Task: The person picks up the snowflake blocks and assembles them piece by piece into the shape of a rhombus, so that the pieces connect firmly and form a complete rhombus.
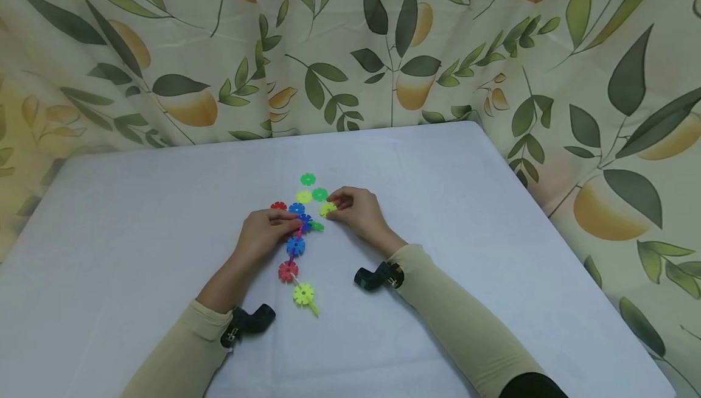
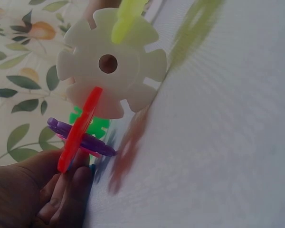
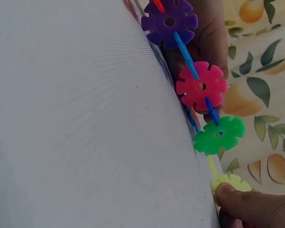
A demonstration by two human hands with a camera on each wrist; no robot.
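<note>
A chain of notched plastic discs, slotted together at right angles, runs towards the near side of the table. In the head view it shows a yellow disc at the near end, a red disc and a blue disc. My left hand grips the chain near its far end, by a pink disc and a green disc. Between thumb and fingers, my right hand pinches a single yellow disc, close to the green one. A white disc belongs to the chain's near part.
Loose discs lie beyond the hands: a green disc, a second green disc, a yellow disc, a red disc and a blue disc. A white cloth covers the table. Behind hangs a leaf-patterned curtain.
</note>
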